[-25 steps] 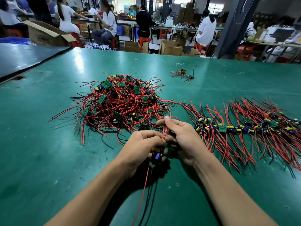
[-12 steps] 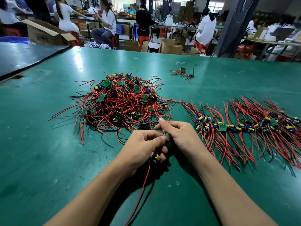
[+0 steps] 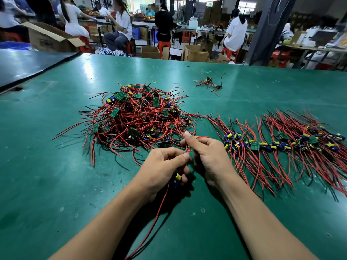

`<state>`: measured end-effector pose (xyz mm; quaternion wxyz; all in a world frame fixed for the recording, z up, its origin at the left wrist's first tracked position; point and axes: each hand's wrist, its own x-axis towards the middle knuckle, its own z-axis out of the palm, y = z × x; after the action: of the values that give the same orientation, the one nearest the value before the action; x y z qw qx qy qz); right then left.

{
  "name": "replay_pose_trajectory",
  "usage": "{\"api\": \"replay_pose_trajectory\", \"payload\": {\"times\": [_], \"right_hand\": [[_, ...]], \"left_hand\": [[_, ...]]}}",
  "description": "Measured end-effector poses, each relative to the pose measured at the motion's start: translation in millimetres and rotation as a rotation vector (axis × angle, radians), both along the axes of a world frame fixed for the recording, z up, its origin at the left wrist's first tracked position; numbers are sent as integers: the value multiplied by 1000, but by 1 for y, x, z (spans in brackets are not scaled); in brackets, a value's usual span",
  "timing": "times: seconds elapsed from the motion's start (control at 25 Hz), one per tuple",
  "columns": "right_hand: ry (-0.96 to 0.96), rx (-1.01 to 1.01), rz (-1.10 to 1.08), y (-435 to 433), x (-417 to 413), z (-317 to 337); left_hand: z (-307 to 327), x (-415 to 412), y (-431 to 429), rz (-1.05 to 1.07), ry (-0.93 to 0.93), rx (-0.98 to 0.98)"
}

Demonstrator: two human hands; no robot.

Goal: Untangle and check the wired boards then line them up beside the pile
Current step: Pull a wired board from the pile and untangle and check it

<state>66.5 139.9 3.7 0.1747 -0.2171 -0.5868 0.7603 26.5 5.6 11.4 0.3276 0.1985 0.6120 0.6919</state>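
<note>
Between the two hands, low over the green table (image 3: 47, 175): one wired board (image 3: 178, 177), of which only a yellow capacitor and a blue part show under the curled fingers; left hand (image 3: 163, 166) closed around it, thumb laid flat across toward the index finger; right hand (image 3: 208, 156) just beside the left, nearly touching, thumb and index finger pinching a red wire (image 3: 188, 149) that rises from the left hand's grip and loops over the right knuckles, its other fingers curled under; a long red lead (image 3: 157, 212) hangs from below the left hand and trails toward the body between the forearms, lying on the table; whether the right hand holds more than that one wire cannot be told; ahead of the left hand, just beyond its knuckles, the pile (image 3: 139, 117): green boards, yellow and blue capacitors, red and black wires knotted together, loose ends fanning out; to the right of the right hand, a row of laid-out boards (image 3: 281, 145) running away sideways, wires combed roughly parallel toward and away from the body, nearest wires close to the right wrist; well ahead of the right hand, apart from both groups, a small stray cluster (image 3: 210, 82) of boards and wires; beyond the table's far edge, cardboard boxes (image 3: 195, 52) and seated people at other benches.
</note>
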Motion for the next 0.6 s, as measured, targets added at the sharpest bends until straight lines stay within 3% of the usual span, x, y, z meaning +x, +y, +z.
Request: {"api": "replay_pose_trajectory", "payload": {"times": [0.24, 0.28, 0.4, 0.44, 0.48, 0.6], "right_hand": [[84, 26, -28, 1, -4, -4], [98, 79, -48, 3, -4, -5], [130, 480, -171, 12, -1, -4], [136, 518, -179, 14, -1, -3], [135, 469, -164, 14, 1, -2], [141, 31, -14, 12, 0, -1]], "left_hand": [[1, 1, 1, 8, -26, 16], [1, 1, 1, 4, -31, 18], [0, 0, 0, -13, -21, 4], [-1, 0, 0, -12, -24, 2], [-1, -1, 0, -8, -38, 4], [0, -2, 1, -9, -98, 20]]}}
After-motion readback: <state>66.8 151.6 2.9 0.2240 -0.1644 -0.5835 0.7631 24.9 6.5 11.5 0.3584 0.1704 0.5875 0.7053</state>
